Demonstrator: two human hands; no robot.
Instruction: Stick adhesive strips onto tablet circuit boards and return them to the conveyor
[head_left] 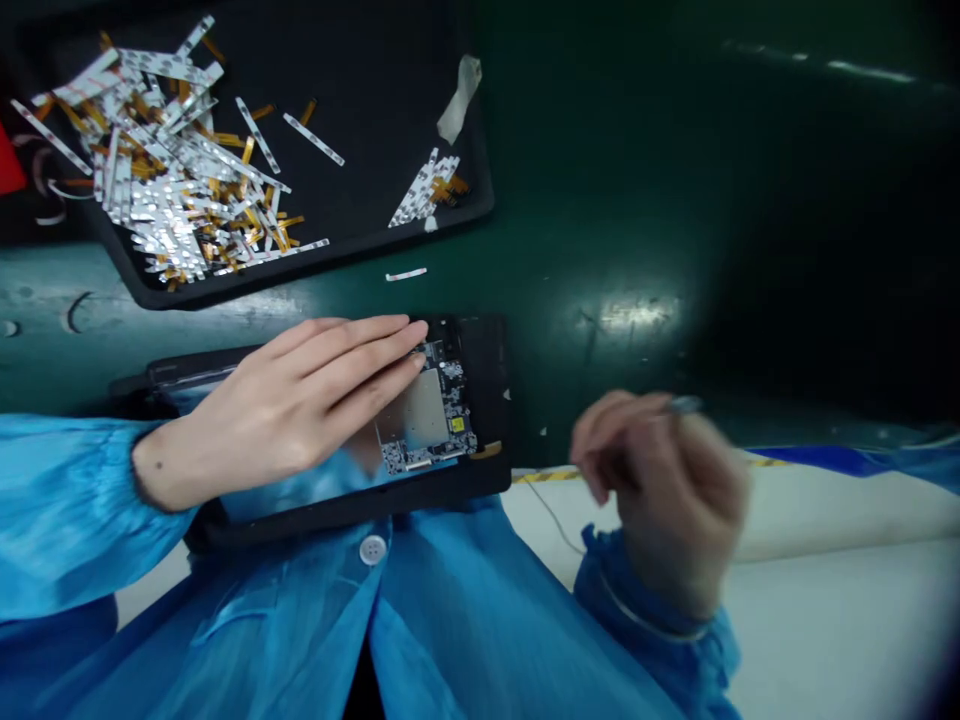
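My left hand (pixel 300 400) lies with fingers stretched out, palm down, over a flat black device housing (pixel 487 400). Its fingertips rest at the upper left part of a circuit board (pixel 424 410) with a silver shield plate and a small yellow square. Under the palm, a shiny, mirror-like surface (pixel 292 490) reflects blue; much of it is hidden. Off to the right of the housing, my right hand (pixel 664 470) is raised near the bench edge, blurred, with curled fingers. A small grey, metallic-looking tip (pixel 686 405) shows at it; I cannot tell what it belongs to.
A black tray (pixel 360 60) at the upper left holds a heap of white flex strips (pixel 172 170) with orange tails and a smaller bundle (pixel 427 190). One small white strip (pixel 406 274) lies on the green bench (pixel 585 200). Yellow-black tape (pixel 547 476) marks the bench edge.
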